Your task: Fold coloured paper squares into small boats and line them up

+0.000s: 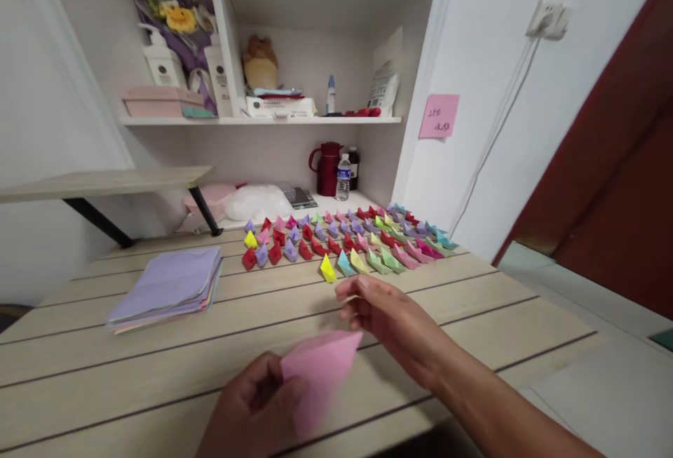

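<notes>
My left hand (pixel 251 402) is low at the front edge of the wooden table (pixel 473 318), fingers closed on a folded pink paper (pixel 320 370) that sticks up and to the right. My right hand (pixel 383 321) hovers just beyond it over the table, fingers loosely curled and partly blurred, tips pointing left, nothing visible in them. Behind the hands lie rows of several small folded paper boats (pixel 347 237) in red, purple, pink, green and yellow; the nearest is a yellow boat (pixel 327 269).
A stack of coloured paper sheets (pixel 171 286), purple on top, lies at the left. Shelves at the back hold bottles, a red jug (pixel 327 168) and a water bottle (pixel 343 177). A pink sticky note (pixel 439 116) is on the wall.
</notes>
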